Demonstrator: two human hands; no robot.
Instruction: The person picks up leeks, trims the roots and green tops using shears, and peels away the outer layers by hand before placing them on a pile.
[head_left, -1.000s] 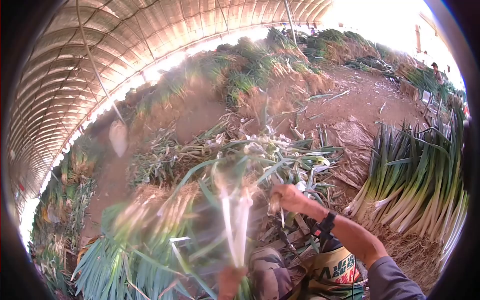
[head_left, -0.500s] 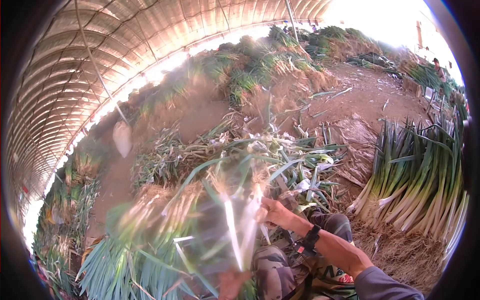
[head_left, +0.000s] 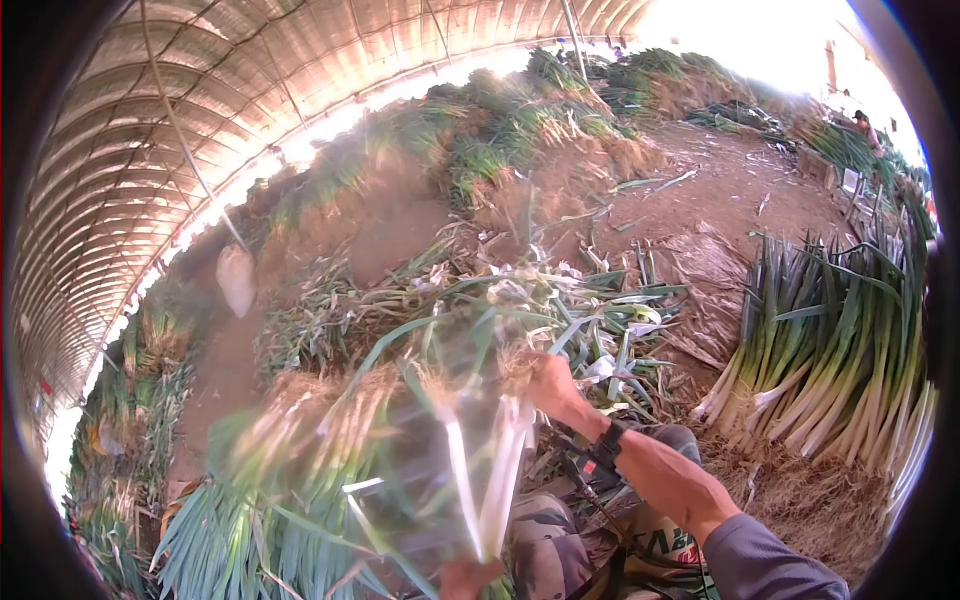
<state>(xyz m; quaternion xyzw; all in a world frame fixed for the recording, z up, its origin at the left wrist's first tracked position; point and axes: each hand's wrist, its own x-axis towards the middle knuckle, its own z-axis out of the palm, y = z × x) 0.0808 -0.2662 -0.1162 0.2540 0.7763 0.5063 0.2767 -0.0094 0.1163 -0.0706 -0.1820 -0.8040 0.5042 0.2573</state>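
At the bottom edge my left hand [head_left: 470,577] is blurred and partly cut off, closed around the lower shafts of long green onions. One pale green onion [head_left: 503,480] rises from it with its roots up, and a thinner white one [head_left: 462,480] leans beside it. My right hand [head_left: 552,388] is at the root end of the thicker one, its fingers curled against the bushy roots [head_left: 516,368]; the fingertips are partly hidden. Left of both hands lies a large heap of green onions [head_left: 290,500], roots upward and green leaves toward me.
Stripped leaves and peelings [head_left: 540,290] are strewn ahead. To the right, a bundle of cleaned green onions [head_left: 830,350] leans over a mat of roots [head_left: 800,510]. More piles [head_left: 490,120] line the arched shed. A pole with a whitish bag [head_left: 236,280] stands at left.
My right hand has moved up along the green onion, from the white shaft to the roots. My left hand stays low, nearly in place. The view has shifted slightly.
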